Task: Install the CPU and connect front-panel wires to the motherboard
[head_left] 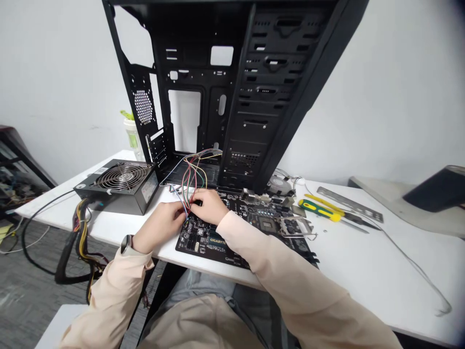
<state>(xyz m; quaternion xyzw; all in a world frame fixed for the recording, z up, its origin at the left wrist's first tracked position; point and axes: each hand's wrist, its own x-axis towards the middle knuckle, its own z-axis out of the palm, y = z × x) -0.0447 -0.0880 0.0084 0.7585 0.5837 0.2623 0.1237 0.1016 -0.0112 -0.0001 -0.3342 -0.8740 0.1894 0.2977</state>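
Observation:
A black motherboard (pixel 218 242) marked GIGABYTE lies on the white table. Thin coloured wires (pixel 195 169) run from the open black computer case (pixel 240 97) down to the board's left corner. My left hand (pixel 162 224) is at that corner, its fingers closed around the wire ends. Right beside it my right hand (pixel 209 205) pinches the same bundle of wires, knuckles over the board. The small connectors at the wire ends are mostly hidden by my fingers.
A power supply (pixel 145 194) stands at the left, its thick cables (pixel 82 237) hanging over the edge. A green-yellow screwdriver (pixel 319 210), pliers (pixel 323 202), a metal plate (pixel 350 203) and a thin cable (pixel 410 259) lie right. Behind the board is a fan cooler (pixel 279 185).

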